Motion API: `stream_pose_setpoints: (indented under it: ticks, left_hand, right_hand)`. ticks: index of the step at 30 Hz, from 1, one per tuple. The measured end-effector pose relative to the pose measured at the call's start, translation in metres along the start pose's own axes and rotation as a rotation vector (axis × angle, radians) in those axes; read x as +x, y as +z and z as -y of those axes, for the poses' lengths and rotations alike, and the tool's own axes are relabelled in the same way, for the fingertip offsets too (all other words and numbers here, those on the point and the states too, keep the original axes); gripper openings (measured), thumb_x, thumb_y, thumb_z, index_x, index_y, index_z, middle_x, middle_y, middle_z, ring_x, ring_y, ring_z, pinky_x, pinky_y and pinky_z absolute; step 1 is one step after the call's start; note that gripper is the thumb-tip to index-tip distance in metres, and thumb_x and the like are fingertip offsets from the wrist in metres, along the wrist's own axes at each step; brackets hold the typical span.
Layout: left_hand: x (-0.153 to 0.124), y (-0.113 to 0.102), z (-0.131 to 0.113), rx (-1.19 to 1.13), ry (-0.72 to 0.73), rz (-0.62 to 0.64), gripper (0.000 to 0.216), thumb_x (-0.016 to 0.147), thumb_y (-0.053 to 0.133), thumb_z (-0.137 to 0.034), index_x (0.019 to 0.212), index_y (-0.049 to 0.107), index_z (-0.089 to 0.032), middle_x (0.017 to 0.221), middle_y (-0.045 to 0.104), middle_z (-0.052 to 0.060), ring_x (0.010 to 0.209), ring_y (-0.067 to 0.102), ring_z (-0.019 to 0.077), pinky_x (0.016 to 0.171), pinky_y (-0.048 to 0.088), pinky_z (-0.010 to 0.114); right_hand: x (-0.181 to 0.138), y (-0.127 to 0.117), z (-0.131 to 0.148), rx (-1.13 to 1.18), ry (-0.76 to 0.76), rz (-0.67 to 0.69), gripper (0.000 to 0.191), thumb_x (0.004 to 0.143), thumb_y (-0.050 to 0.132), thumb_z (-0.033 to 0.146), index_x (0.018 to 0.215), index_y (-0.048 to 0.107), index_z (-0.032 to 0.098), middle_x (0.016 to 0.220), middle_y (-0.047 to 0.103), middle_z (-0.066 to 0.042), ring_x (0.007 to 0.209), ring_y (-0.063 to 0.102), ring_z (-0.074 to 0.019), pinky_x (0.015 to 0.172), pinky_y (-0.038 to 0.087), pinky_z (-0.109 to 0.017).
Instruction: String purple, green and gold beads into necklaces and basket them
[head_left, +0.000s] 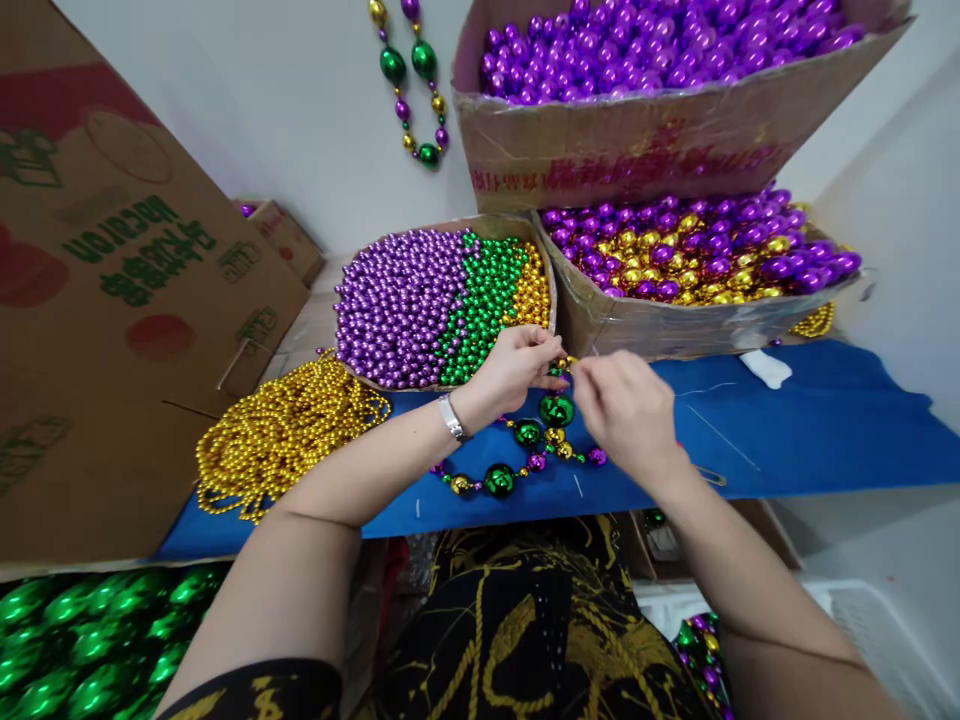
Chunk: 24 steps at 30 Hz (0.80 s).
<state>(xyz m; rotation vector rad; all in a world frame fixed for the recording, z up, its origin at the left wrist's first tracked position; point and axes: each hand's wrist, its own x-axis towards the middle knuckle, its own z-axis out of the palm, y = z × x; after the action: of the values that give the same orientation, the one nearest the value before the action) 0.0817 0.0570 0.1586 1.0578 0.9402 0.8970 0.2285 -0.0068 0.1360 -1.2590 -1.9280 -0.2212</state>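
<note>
A bead necklace (499, 481) of green, gold and purple beads lies partly on the blue cloth, its upper end raised between my two hands. My left hand (521, 368), with a silver band at the wrist, pinches that end near a small gold bead. Close beside it on the right, my right hand (626, 408) has its fingers pressed together at the gold bead; what exactly sits in its fingertips is partly hidden. Just behind my left hand stands a low box of small beads (405, 300) in purple, green and gold sections.
Gold bead strings (289, 435) are heaped at the left, near a big carton (112, 280). Behind stand a box of purple and gold beads (675, 330) and a higher purple-bead box (630, 145). A necklace (428, 153) hangs on the wall. Scissors-free blue cloth (840, 430) bears thread scraps.
</note>
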Motion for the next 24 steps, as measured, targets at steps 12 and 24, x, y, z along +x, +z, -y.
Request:
stream_pose_setpoints:
  ticks: [12,24]
  left_hand:
    - [-0.004,-0.019,-0.002,0.148,0.176,0.082,0.021,0.087,0.067,-0.024,0.070,0.059,-0.014,0.058,0.053,-0.004,0.044,0.043,0.0021,0.043,0.032,0.018]
    - [-0.006,-0.029,0.015,0.053,0.291,0.017,0.018,0.087,0.064,-0.029,0.076,0.057,-0.016,0.059,0.054,-0.003,0.049,0.049,0.0051,0.051,0.045,0.020]
  right_hand:
    - [-0.027,0.042,-0.039,0.719,0.323,0.505,0.039,0.095,0.052,0.040,0.128,0.057,0.021,0.054,0.041,0.009,0.047,0.039,-0.0086,0.049,0.030,-0.023]
    - [-0.041,0.070,-0.027,0.693,0.428,0.486,0.041,0.096,0.047,0.051,0.122,0.052,0.020,0.052,0.055,0.006,0.043,0.050,-0.0120,0.049,0.039,-0.024]
